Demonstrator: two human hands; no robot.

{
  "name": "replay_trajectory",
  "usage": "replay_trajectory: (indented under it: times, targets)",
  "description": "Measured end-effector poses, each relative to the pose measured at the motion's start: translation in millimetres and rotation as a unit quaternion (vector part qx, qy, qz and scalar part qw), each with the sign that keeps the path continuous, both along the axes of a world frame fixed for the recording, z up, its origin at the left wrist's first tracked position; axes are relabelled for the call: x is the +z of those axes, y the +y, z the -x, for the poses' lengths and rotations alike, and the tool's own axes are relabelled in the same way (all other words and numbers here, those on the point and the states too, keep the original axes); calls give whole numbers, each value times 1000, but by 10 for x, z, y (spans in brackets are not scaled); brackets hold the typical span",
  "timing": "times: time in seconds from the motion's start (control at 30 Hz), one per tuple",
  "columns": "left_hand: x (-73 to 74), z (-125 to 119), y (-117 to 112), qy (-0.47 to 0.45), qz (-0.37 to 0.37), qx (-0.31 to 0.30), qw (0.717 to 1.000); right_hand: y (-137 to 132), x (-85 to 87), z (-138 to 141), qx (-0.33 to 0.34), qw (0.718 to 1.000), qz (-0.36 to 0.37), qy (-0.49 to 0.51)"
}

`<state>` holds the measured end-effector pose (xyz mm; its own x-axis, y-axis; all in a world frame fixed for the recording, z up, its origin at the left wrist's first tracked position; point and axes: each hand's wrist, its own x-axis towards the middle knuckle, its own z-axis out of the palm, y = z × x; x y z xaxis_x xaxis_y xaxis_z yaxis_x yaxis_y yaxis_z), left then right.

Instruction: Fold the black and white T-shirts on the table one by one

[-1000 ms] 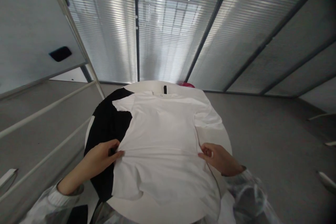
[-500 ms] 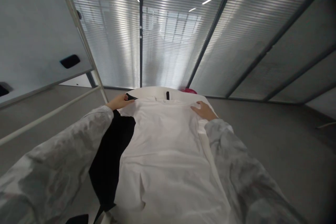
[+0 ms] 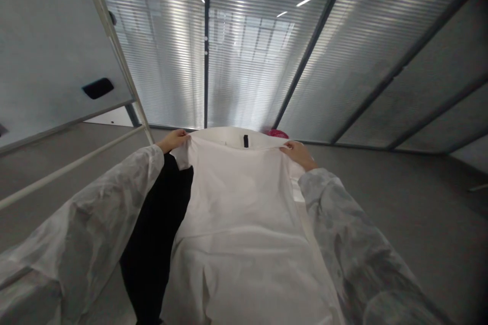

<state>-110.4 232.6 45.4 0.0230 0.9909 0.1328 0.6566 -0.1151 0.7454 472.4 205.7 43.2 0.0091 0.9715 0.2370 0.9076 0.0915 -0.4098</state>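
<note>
A white shirt point(image 3: 240, 193) lies spread out before me, its neckline at the far end and a few creases across its lower part. At the far left corner my left hand point(image 3: 174, 140) pinches the shirt's shoulder. My right hand point(image 3: 299, 154) grips the opposite shoulder, thumb and fingers together on the fabric. Between the hands the top edge is drawn taut. A dark tag point(image 3: 246, 140) shows behind the neckline. Black fabric point(image 3: 156, 233) hangs out from under the shirt on the left. A pale rounded surface point(image 3: 224, 133) shows beyond the neckline.
A white rail point(image 3: 72, 165) runs along the left, below a grey panel point(image 3: 46, 35) with a dark oval opening point(image 3: 98, 88). A ribbed translucent wall point(image 3: 244, 61) with dark posts rises ahead. Something pink point(image 3: 278, 133) sits behind the far edge. Grey floor point(image 3: 381, 188) lies right.
Both hands have closed on the shirt's shoulders and lifted the top edge slightly, pulling it straight. The right hand was loosely spread before. The left shoulder corner now covers some of the black fabric.
</note>
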Motion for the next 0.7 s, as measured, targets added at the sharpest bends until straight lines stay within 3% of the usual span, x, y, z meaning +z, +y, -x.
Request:
replay_trajectory:
  times: [0.2, 0.27, 0.37, 0.53, 0.7]
  targets:
    - [232, -138, 295, 17, -72, 97, 993, 313, 204, 9, -63, 985, -149, 63]
    - [239, -233, 317, 38, -74, 118, 990, 350, 195, 35, -86, 983, -150, 68]
    - [137, -382, 254, 53, -54, 120, 990, 290, 86, 100, -87, 989, -112, 40]
    - [-97, -582, -83, 86, -45, 90, 991, -73, -195, 168, -88, 995, -12, -47]
    - [-177, -651, -846, 147, -127, -75, 978, -737, -468, 108, -40, 996, -49, -63]
